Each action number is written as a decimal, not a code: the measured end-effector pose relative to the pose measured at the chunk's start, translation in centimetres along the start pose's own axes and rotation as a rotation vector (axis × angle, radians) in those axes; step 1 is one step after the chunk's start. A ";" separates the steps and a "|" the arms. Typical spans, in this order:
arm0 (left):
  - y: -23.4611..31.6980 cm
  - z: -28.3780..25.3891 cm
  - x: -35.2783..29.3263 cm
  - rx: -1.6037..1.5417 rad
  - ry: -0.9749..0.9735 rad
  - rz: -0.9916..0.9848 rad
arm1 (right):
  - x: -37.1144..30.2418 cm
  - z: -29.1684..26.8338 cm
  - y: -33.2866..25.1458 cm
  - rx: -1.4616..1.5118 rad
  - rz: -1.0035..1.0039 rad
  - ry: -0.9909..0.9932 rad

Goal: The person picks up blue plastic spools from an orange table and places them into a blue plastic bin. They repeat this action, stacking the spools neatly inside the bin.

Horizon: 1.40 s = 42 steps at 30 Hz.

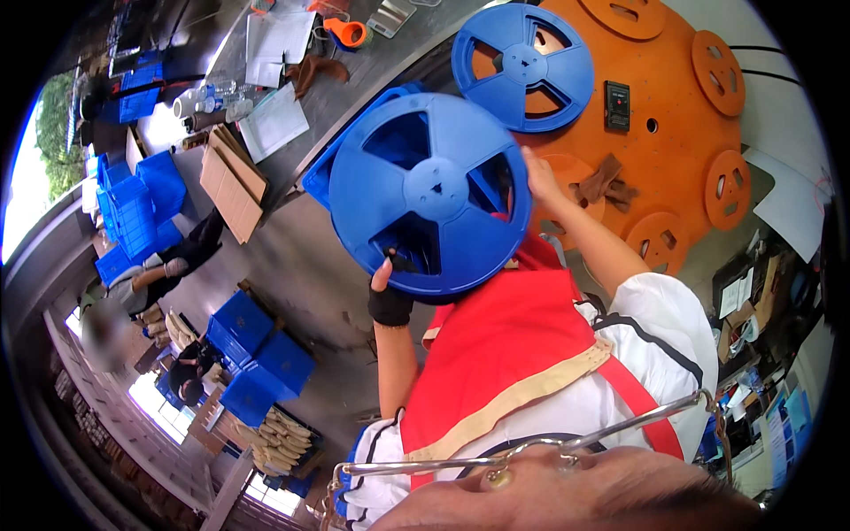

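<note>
A large blue plastic reel (437,190) with a round hub and cut-out windows is held up in front of my body. My left hand (390,296), in a black fingerless glove, grips its lower left part, the thumb over the face at a window. My right hand (542,181), bare, is closed on the reel's right rim; its fingers are partly hidden behind it. Beyond, a second blue reel (567,66) lies on an orange round table (682,168). Behind the held reel, a blue crate (320,177) is partly covered.
The orange table carries orange discs (715,71), a small black device (617,106) and a brown cloth (606,181). A dark workbench (363,75) holds papers and an orange tape dispenser (350,34). At left are cardboard sheets (232,181), stacked blue crates (257,354) and two other people.
</note>
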<state>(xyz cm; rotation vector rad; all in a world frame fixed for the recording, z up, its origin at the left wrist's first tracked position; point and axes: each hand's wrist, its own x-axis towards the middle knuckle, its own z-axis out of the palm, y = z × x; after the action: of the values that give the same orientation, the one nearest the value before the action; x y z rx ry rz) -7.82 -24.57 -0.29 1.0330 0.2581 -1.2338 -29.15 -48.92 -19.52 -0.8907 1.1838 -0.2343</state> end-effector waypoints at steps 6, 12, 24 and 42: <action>-1.2 1.4 -1.4 -0.006 0.106 0.100 | 6.3 -2.3 -2.4 -1.208 -0.436 0.288; 0.2 1.3 -2.5 -0.101 -0.053 0.137 | 8.3 -4.7 -1.5 -1.627 -0.434 0.180; -0.5 0.9 0.1 -0.140 -0.015 0.044 | -4.8 -3.1 -10.6 0.817 -0.199 0.182; 0.2 -0.8 -1.5 0.031 -0.001 -0.030 | -8.8 3.2 -6.0 0.234 0.208 0.141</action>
<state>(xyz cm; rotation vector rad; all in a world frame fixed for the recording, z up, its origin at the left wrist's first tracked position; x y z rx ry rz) -7.90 -23.00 0.44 1.0587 0.2549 -1.2694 -28.20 -46.07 -8.86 -0.5495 1.3391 -0.2637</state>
